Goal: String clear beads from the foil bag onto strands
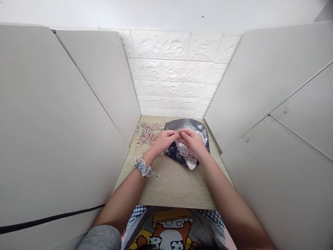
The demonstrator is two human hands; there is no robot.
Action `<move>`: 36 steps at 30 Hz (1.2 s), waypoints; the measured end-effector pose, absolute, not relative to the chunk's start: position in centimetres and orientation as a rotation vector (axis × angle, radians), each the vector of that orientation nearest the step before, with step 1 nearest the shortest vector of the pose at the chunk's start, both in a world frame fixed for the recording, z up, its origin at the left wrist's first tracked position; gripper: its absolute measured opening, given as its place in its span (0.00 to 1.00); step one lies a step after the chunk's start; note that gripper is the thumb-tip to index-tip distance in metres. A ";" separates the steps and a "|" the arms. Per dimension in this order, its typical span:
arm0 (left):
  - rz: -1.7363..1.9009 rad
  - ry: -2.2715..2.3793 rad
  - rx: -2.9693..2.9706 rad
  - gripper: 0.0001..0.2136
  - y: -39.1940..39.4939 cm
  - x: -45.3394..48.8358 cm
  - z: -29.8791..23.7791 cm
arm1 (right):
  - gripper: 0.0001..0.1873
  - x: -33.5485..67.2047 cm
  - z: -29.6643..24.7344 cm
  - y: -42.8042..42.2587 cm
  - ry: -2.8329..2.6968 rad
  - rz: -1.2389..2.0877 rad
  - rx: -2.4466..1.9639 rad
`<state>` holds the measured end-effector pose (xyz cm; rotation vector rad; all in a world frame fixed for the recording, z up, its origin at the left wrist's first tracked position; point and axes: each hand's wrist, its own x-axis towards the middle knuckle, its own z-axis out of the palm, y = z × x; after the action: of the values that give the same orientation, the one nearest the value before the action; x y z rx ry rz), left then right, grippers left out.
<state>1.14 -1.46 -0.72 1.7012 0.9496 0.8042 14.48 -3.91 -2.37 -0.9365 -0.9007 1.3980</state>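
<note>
My left hand [166, 139] and my right hand [191, 140] meet above an open bag with a silver foil lining [188, 123] and a dark blue patterned outside. Both hands are closed in a pinch, fingertips almost touching. Whatever sits between the fingertips is too small to make out. Inside the bag lie many small pink and clear beads [186, 154], partly covered by my right hand. Left of the bag, strands of multicoloured beads [148, 133] are spread on the wooden table [177, 191]. A thin string of beads hangs below my left hand.
Grey-white panels [99, 76] [260, 80] stand close on both sides, and a white brick-patterned wall [177, 71] closes the back. A small shiny piece [158, 176] lies near my left wrist, which wears a blue scrunchie [143, 167]. A black cable [52, 218] runs at the lower left.
</note>
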 end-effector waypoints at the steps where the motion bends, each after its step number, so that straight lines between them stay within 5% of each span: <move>1: 0.799 0.952 1.706 0.13 -1.5 1.1 -0.7 | 0.09 14.5 -2.4 -3.9 -0.903 1.396 -0.938; 21: 0.747 1.009 1.823 0.14 -1.5 1.6 -1.5 | 0.09 14.2 -3.2 -3.4 -0.870 1.304 -1.111; 29: 0.871 1.085 1.791 0.15 -1.1 1.1 -1.1 | 0.06 17.1 -3.0 -3.8 -1.916 0.523 -1.650; 36: 0.944 1.048 1.691 0.13 -1.3 1.1 -0.7 | 0.09 17.1 -3.7 -3.9 -2.219 0.433 -1.646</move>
<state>1.09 -1.27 -0.71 1.6914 1.0476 0.9438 17.06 -3.86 -3.73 -1.6455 -2.2194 0.4332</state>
